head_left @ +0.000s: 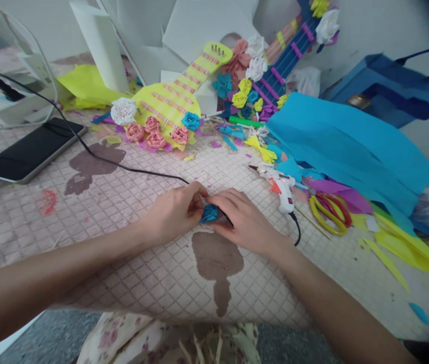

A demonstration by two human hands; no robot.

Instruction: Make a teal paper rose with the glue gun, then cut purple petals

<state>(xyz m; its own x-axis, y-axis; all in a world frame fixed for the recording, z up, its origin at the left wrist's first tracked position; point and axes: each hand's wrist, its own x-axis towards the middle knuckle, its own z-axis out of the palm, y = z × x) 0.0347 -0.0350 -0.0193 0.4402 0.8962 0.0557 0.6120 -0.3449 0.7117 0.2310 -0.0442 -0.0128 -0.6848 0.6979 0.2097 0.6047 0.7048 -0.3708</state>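
Note:
A small blue paper flower [209, 213] is pinched between my two hands, just above the quilted cloth near the front of the table. My left hand [174, 210] closes its thumb and fingers on the flower's left side. On the flower's right side, my right hand [242, 217] is curled, its fingers closed around it. A black cord [142, 173] runs across the cloth and passes under my hands. To the right lies a white hot glue gun [283, 191], its nozzle pointing up and left, with a small red light showing.
Behind my hands stand a yellow paper guitar [172, 103] and a blue paper guitar [275, 76], both with paper flowers. A phone [30, 150] lies left. Scissors [328, 215], blue paper [350, 151] and yellow paper strips [386, 263] lie right, before a blue bag [384, 83].

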